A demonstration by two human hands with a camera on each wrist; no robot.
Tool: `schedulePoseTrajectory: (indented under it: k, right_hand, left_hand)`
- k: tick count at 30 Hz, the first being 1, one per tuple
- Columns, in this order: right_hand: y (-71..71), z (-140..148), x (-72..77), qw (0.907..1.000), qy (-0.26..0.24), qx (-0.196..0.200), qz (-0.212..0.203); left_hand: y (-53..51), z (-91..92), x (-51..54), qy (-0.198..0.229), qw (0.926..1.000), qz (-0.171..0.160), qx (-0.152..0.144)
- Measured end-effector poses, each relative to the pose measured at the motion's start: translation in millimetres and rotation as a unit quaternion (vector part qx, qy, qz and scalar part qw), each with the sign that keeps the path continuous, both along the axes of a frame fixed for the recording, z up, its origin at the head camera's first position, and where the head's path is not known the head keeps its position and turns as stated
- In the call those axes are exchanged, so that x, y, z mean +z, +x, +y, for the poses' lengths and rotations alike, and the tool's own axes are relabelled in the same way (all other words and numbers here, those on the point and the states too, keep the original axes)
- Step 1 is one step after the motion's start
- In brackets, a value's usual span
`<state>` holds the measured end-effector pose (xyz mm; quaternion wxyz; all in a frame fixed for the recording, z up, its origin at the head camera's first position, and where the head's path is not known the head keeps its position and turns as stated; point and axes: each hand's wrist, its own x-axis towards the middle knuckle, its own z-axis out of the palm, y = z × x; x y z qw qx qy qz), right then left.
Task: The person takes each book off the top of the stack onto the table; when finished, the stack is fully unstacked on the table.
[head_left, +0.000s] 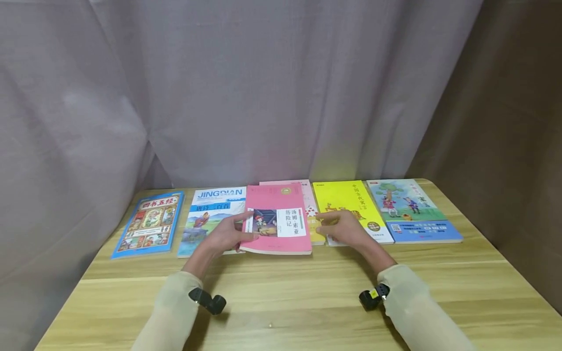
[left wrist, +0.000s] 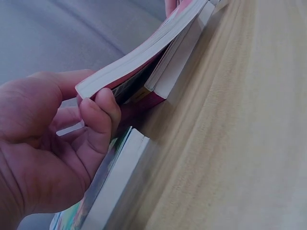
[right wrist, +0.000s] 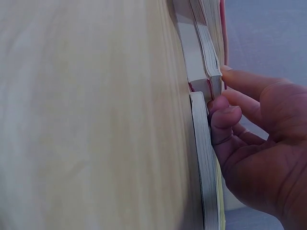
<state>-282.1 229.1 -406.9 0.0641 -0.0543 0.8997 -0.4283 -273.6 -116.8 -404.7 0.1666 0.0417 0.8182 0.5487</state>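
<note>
- We find the pink book [head_left: 278, 219] near the middle of the row, its left side lifted and its right part over the pale book [head_left: 310, 202].
- We record the left grip [head_left: 226, 234] pinching the pink book's left edge, with digits on both faces.
- We record the right grip [head_left: 344, 226] pinching the pale book's right edge, near its near corner.
- In the left wrist view we note a thick book [left wrist: 181, 66], red at its cover edge, low in the stack; a wedge-shaped gap shows below the raised side of the pink book.
- We see the surface [head_left: 285, 302] run from the row's near edges back to the two sleeves [head_left: 171, 307].
- A strip of wood separates the blue book [head_left: 150, 222] from the white book [head_left: 206, 219]; both lie flat at the left.
- The white book lies just beside the stack, partly hidden by the left grip.
- The yellow book [head_left: 340, 200] lies just right of the pale book, its near left part behind the right grip.
- The green book [head_left: 412, 209] is rightmost; we cannot tell whether it touches the yellow book.
- Behind the surface's far edge hangs a grey curtain [head_left: 263, 97].
- We note a black camera [head_left: 208, 301] on the left wrist.
</note>
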Motion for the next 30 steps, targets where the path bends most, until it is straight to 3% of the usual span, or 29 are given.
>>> schedulePoseTrajectory:
  k: [8,18,25,30]
  right_hand:
    - [-1.5,0.6,1.3,0.9998,0.017,-0.003,-0.005]
    - [-1.8,-1.9,3.2,0.9997,0.025,-0.002,-0.008]
    - [-3.4,-0.9,0.6,0.9999,0.008,0.000,-0.012]
    - [-3.5,-0.2,-1.1,0.9999,0.008,0.000,-0.014]
  left_hand:
    - [4.9,-1.7,-2.0,0.064,0.9978,0.005,-0.017]
    - [9.3,-2.2,-4.9,0.089,0.9960,-0.001,0.011]
    - [12.9,-3.8,-8.1,0.145,0.9889,-0.022,0.022]
    - [16.5,-6.7,-10.6,0.159,0.9864,-0.025,0.032]
